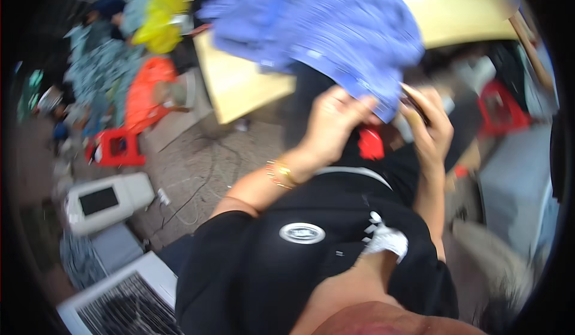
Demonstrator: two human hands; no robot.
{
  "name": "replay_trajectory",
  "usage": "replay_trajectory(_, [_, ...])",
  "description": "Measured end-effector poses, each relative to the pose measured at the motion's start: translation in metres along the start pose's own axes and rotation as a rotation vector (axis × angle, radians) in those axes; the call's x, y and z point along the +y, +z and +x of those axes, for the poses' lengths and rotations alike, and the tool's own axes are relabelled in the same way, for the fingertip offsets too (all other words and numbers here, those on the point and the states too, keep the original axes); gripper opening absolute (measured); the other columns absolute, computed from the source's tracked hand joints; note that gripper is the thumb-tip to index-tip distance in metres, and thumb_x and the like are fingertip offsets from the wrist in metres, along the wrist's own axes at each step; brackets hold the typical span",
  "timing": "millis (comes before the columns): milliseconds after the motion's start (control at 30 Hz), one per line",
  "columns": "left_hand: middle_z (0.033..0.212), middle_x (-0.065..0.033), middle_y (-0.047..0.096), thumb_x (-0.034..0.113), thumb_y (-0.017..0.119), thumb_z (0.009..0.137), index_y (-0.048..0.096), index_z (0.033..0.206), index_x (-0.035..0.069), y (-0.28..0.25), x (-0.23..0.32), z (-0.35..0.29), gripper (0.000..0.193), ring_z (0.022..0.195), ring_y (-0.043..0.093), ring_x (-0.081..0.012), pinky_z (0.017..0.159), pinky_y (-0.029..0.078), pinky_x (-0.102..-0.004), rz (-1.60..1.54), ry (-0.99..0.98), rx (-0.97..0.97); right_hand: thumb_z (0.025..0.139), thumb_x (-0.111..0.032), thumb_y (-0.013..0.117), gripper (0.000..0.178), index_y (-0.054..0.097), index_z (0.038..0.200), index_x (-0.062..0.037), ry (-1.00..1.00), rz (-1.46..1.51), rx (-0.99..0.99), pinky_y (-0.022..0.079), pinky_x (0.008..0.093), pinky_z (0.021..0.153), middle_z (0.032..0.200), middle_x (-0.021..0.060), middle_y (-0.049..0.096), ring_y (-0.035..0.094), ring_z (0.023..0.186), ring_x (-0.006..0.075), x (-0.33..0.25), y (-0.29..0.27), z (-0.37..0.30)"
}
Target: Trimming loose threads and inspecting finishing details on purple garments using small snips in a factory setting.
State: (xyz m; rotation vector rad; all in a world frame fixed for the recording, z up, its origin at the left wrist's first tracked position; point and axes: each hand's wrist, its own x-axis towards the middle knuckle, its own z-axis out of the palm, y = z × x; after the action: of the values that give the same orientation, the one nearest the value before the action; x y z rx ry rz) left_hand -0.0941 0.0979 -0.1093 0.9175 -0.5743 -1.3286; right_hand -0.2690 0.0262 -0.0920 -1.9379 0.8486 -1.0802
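Note:
A blue garment [335,41] lies bunched on the table and hangs over its near edge towards my lap. My left hand [332,122] is closed, its thumb and fingers pinching the lower edge of this cloth. My right hand [430,122] is curled at the garment's right corner, with a small dark thing between thumb and fingers that I cannot make out. A red piece [371,143] shows just below the cloth between the hands; blur hides what it is. My left wrist carries gold-coloured bracelets [281,173].
The pale wooden tabletop [245,86] spans the far side. Red plastic stools [123,146] [502,108] stand left and right. An orange cloth [150,92], a yellow bag [162,14] and heaped grey-green cloth are far left. A white device [111,200] and cables lie on the left floor.

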Motion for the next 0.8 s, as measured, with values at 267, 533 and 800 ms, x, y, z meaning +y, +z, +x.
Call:
replay_trajectory(267, [0.099, -0.0047, 0.070, 0.015, 0.061, 0.097, 0.064, 0.113, 0.003, 0.006, 0.006, -0.015, 0.021, 0.081, 0.065, -0.0074, 0.074, 0.054, -0.0230, -0.073, 0.008, -0.111, 0.068, -0.011, 0.083, 0.065, 0.059, 0.128, -0.0008, -0.114, 0.077, -0.120, 0.036, 0.0242, 0.065, 0.089, 0.0012, 0.043, 0.044, 0.078, 0.0126, 0.008, 0.008, -0.012])
replay_trajectory(533, [0.101, -0.0066, 0.069, 0.013, 0.062, 0.096, 0.065, 0.109, 0.000, 0.004, 0.004, -0.009, 0.018, 0.087, 0.066, -0.0101, 0.077, 0.056, -0.0251, -0.110, 0.051, -0.133, 0.069, 0.001, 0.079, 0.052, 0.064, 0.119, -0.0028, -0.300, -0.014, -0.107, 0.031, 0.0240, 0.056, 0.082, 0.0013, 0.047, 0.043, 0.067, 0.0106, 0.003, 0.012, 0.002])
replay_trajectory(800, [0.100, -0.0067, 0.069, 0.012, 0.061, 0.096, 0.065, 0.110, -0.001, 0.004, 0.005, -0.011, 0.020, 0.087, 0.066, -0.0104, 0.077, 0.056, -0.0243, -0.140, 0.077, -0.170, 0.068, 0.004, 0.078, 0.053, 0.065, 0.119, -0.0032, -0.292, -0.054, -0.123, 0.033, 0.0246, 0.057, 0.082, 0.0017, 0.048, 0.044, 0.068, 0.0112, -0.002, 0.014, 0.000])
